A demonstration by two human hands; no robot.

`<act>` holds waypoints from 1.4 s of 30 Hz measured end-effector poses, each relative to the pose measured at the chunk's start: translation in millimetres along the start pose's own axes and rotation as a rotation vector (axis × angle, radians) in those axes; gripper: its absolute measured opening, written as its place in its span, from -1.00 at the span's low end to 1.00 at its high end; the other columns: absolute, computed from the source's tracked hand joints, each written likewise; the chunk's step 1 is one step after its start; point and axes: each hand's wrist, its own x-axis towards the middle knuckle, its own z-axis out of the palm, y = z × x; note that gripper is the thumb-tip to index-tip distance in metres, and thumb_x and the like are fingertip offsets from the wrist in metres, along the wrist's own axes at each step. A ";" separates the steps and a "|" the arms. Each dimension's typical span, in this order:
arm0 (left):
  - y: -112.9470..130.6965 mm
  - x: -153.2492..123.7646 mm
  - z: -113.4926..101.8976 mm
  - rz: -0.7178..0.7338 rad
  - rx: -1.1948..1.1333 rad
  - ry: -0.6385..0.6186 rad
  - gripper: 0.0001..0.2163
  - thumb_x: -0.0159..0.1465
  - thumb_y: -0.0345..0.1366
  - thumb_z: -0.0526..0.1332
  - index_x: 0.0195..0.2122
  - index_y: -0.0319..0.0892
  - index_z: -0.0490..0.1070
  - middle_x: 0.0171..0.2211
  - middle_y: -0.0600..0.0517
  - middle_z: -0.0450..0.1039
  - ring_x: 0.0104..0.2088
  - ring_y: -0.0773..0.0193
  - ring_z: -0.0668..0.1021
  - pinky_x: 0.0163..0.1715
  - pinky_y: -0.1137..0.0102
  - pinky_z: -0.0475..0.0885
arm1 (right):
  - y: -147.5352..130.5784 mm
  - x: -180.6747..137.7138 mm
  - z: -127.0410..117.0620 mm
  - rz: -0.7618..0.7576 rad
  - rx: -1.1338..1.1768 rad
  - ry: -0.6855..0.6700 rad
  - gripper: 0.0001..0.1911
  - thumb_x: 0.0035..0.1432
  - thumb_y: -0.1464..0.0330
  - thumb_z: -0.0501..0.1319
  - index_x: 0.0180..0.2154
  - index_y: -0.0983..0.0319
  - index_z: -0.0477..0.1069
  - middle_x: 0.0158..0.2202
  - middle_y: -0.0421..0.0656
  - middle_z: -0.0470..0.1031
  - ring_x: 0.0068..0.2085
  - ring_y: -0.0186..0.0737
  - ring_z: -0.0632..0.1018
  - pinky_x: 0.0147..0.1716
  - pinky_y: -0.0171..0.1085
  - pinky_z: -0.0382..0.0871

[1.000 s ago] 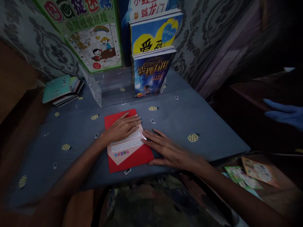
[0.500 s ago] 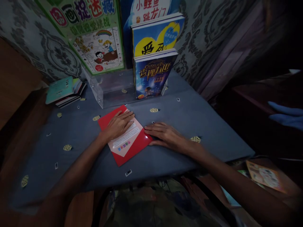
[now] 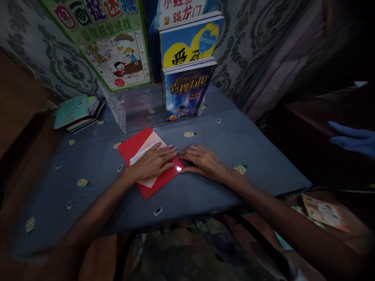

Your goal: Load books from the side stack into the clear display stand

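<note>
Red booklet under left hand, right hand beside it

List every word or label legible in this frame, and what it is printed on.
"捉迷藏": green picture book, back left.
"跳龙门": rearmost book, top cut off.
"查理九世": dark blue book.
Yellow-and-blue book: black characters half hidden, unreadable.
Red booklet under the left hand: print too blurred.

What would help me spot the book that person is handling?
On the grey-blue tablecloth, before the clear acrylic stand, the red booklet lies flat under the left hand. Only it is red, unlike the upright books and the stacked books.
</note>
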 end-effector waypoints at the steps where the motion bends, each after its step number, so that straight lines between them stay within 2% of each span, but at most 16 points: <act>1: 3.2 -0.3 -0.3 0.011 -0.005 -0.004 -0.49 0.52 -0.01 -0.20 0.38 -0.06 0.17 0.38 -0.01 0.19 0.41 0.19 0.19 0.42 0.11 -0.05 | 0.1 -0.3 0.2 0.010 -0.011 0.002 -0.55 0.30 0.00 0.17 -0.05 0.21 0.50 -0.15 -0.02 0.59 -0.12 -0.03 0.57 -0.12 -0.10 0.43; 5: 16.7 -1.8 2.4 0.071 -0.024 -0.002 -0.49 0.52 -0.01 -0.19 0.38 -0.05 0.17 0.37 -0.02 0.21 0.42 0.18 0.18 0.42 0.11 -0.06 | 1.9 -2.5 3.2 0.045 -0.036 0.035 -0.50 0.29 -0.05 0.13 -0.10 0.23 0.47 -0.23 -0.02 0.55 -0.18 -0.02 0.54 -0.17 -0.10 0.42; 8: 25.3 -3.2 6.1 0.113 -0.050 0.002 -0.49 0.51 0.00 -0.16 0.39 -0.05 0.15 0.36 -0.04 0.23 0.40 0.17 0.22 0.42 0.09 -0.06 | 2.8 -4.6 5.0 0.058 -0.041 0.046 -0.47 0.29 -0.05 0.13 -0.02 0.25 0.45 -0.23 -0.01 0.53 -0.16 0.02 0.53 -0.17 -0.09 0.42; 13: 31.4 -5.7 7.6 0.119 -0.057 -0.017 -0.48 0.51 0.00 -0.17 0.39 -0.09 0.13 0.37 -0.06 0.21 0.40 0.19 0.23 0.43 0.08 -0.09 | 3.3 -6.3 5.4 0.047 -0.027 0.018 -0.43 0.31 -0.02 0.14 0.18 0.20 0.37 -0.13 0.00 0.54 -0.08 0.02 0.55 -0.07 -0.03 0.45; 16: 32.7 -6.7 9.1 0.097 -0.042 -0.017 -0.49 0.51 0.00 -0.17 0.38 -0.09 0.14 0.35 -0.07 0.25 0.38 0.19 0.27 0.43 0.08 -0.09 | 1.8 -6.0 5.2 0.041 0.033 -0.001 -0.46 0.33 0.05 0.18 0.22 0.17 0.36 -0.07 0.00 0.57 -0.02 0.01 0.56 -0.01 -0.01 0.46; 20: 36.7 -8.8 15.3 0.046 0.003 0.002 -0.51 0.52 -0.04 -0.17 0.36 -0.09 0.18 0.31 -0.08 0.33 0.35 0.16 0.32 0.42 0.09 -0.04 | -1.4 -4.8 4.5 -0.003 0.161 -0.007 -0.53 0.38 0.20 0.17 0.26 0.10 0.32 0.16 -0.03 0.51 0.13 -0.03 0.52 0.13 0.02 0.39; 23: 40.2 -14.7 19.1 0.036 0.029 0.003 -0.51 0.53 -0.07 -0.19 0.38 -0.13 0.14 0.35 -0.08 0.26 0.38 0.19 0.27 0.43 0.12 -0.04 | -2.0 -3.6 3.7 -0.032 0.233 -0.025 -0.52 0.38 0.25 0.18 0.28 0.11 0.30 0.19 -0.04 0.50 0.15 -0.06 0.51 0.14 0.02 0.38; 27: 44.1 -34.6 20.6 0.051 0.033 0.013 -0.50 0.53 -0.08 -0.16 0.43 -0.13 0.01 0.41 -0.06 0.13 0.41 0.24 0.19 0.43 0.14 -0.04 | -1.8 -3.5 3.4 -0.015 0.239 -0.043 -0.52 0.36 0.24 0.21 0.26 0.11 0.33 0.16 -0.03 0.53 0.16 -0.05 0.52 0.15 0.04 0.37; 32: 51.2 -76.0 23.0 0.020 0.075 0.047 -0.50 0.54 -0.13 -0.13 0.45 -0.11 -0.09 0.42 -0.05 0.10 0.42 0.28 0.16 0.44 0.14 -0.07 | -4.1 -6.3 3.6 -0.028 0.163 -0.070 -0.64 0.37 0.30 0.20 0.16 0.14 0.45 0.20 -0.03 0.50 0.20 -0.05 0.50 0.21 0.06 0.32; 37: 58.0 -116.5 28.8 -0.028 0.109 0.072 -0.48 0.53 -0.16 -0.10 0.46 -0.14 -0.14 0.41 -0.05 0.12 0.42 0.27 0.15 0.45 0.13 -0.13 | -8.2 -8.7 5.3 -0.034 0.106 -0.050 -0.66 0.40 0.31 0.14 0.14 0.18 0.47 0.21 -0.01 0.49 0.23 -0.07 0.48 0.23 0.03 0.33; 39: 58.2 -128.8 32.5 -0.079 0.132 0.095 -0.46 0.52 -0.14 -0.05 0.47 -0.09 -0.13 0.42 -0.05 0.10 0.44 0.19 0.11 0.44 0.08 -0.12 | -10.7 -9.7 7.3 -0.037 0.091 -0.049 -0.63 0.41 0.31 0.11 0.18 0.19 0.43 0.24 0.00 0.45 0.26 -0.08 0.44 0.25 0.04 0.31; 42: 58.4 -142.2 36.7 -0.183 0.156 0.123 -0.40 0.46 -0.07 0.07 0.46 -0.01 -0.09 0.47 -0.09 -0.05 0.46 -0.02 0.00 0.40 -0.05 -0.02 | -17.5 -13.0 10.3 -0.023 0.072 -0.061 -0.54 0.41 0.28 0.12 0.29 0.16 0.30 0.31 -0.01 0.36 0.32 -0.07 0.36 0.29 0.08 0.25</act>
